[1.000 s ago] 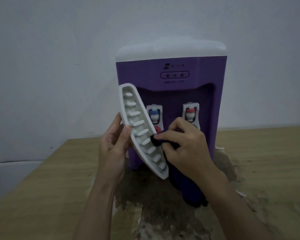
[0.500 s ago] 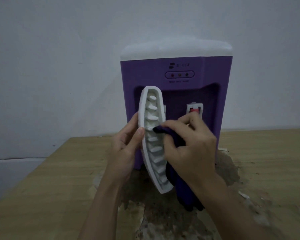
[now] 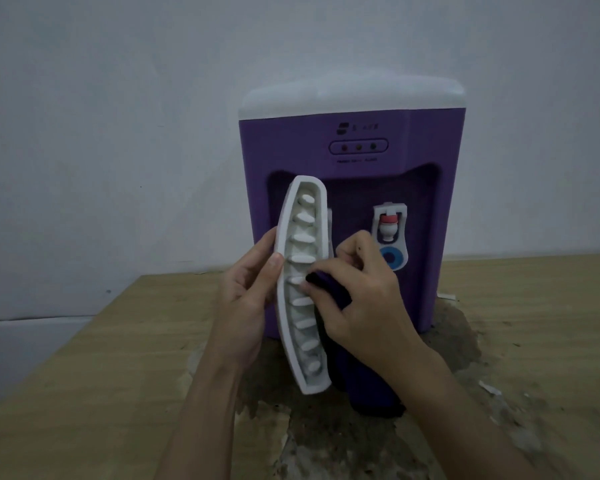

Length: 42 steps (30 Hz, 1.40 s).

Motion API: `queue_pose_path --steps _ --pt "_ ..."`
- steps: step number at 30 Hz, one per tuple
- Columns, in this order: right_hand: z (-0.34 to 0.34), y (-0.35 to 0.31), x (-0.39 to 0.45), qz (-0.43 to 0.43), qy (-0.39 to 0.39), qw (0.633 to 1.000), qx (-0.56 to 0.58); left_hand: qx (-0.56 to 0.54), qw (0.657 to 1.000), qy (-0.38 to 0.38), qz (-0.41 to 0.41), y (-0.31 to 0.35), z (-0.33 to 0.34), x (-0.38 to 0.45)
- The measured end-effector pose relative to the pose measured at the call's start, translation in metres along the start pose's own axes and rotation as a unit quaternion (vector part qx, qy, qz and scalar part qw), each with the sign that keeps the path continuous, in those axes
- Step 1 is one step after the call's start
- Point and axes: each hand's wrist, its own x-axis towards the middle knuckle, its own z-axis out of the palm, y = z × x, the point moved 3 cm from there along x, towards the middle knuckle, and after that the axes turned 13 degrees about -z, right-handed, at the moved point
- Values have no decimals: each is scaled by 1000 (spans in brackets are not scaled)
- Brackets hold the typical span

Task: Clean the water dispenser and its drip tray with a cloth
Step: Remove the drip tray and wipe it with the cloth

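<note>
Worn table (image 3: pixel 84 393); L hand (image 3: pixel 246 299) grip clamps tray (image 3: pixel 302 292), blocking dispenser (image 3: pixel 354 140); R hand (image 3: pixel 364 306) pinches cloth (image 3: pixel 326 285).

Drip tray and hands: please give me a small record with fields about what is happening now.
drip tray: white, off the dispenser, held upright
left hand: grips tray's left edge
right hand: presses dark cloth into the tray
dispenser: purple, white top, on wooden table
</note>
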Motion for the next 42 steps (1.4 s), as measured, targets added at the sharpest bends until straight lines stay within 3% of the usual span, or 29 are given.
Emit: queue_pose_path --steps 5,13,24,28,32,42 --pt "-12 11 5 66 61 991 98 2 1000 -6 -6 1 -2 1" --pt "-32 22 5 162 118 972 125 -4 1000 21 -16 2 -3 1" --pt "-35 24 5 179 94 972 120 -84 989 118 34 17 -24 -1" --pt "-31 11 10 89 86 990 69 -78 989 126 31 12 -22 1" --pt "-9 -7 5 -6 19 999 -42 -61 989 129 38 8 -15 2" --pt "19 -10 -19 -10 -144 985 -90 -12 981 182 60 13 -36 5"
